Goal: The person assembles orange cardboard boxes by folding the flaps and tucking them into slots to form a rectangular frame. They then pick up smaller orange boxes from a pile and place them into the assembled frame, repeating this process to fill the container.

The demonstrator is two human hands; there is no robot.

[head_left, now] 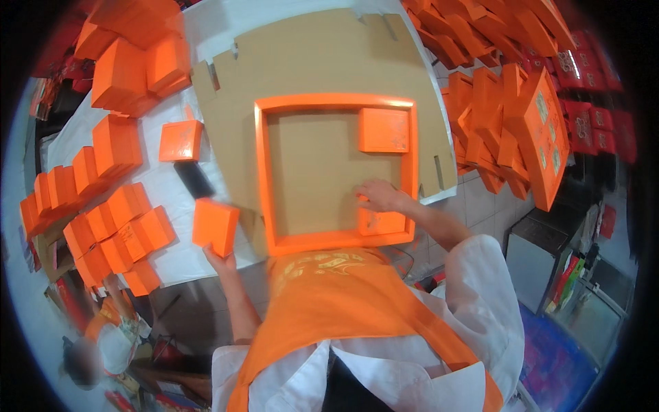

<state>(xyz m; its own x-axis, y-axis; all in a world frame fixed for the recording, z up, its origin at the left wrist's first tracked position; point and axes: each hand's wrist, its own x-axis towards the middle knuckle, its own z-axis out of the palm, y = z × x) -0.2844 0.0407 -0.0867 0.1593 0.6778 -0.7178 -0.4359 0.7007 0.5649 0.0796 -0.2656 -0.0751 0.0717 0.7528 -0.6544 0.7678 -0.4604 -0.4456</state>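
My left hand (221, 261) grips the near edge of a small square orange box (215, 223), held left of a large square orange frame (262, 172). The frame lies on a cardboard sheet (302, 58), and its inside shows bare brown board. A second orange box (383, 222) sits in the frame's near right corner. Over that box's far edge is my right hand (379, 196), its fingers curled and closed on it. Another orange box (383, 130) fills the far right corner of the frame.
Beside the frame lie a single orange box (180, 141) and a dark flat block (194, 180). Orange boxes (120, 230) crowd the white-covered table at left. Stacked orange frames (542, 137) stand at right, near a grey cabinet (542, 247). Another person (117, 343) works at lower left.
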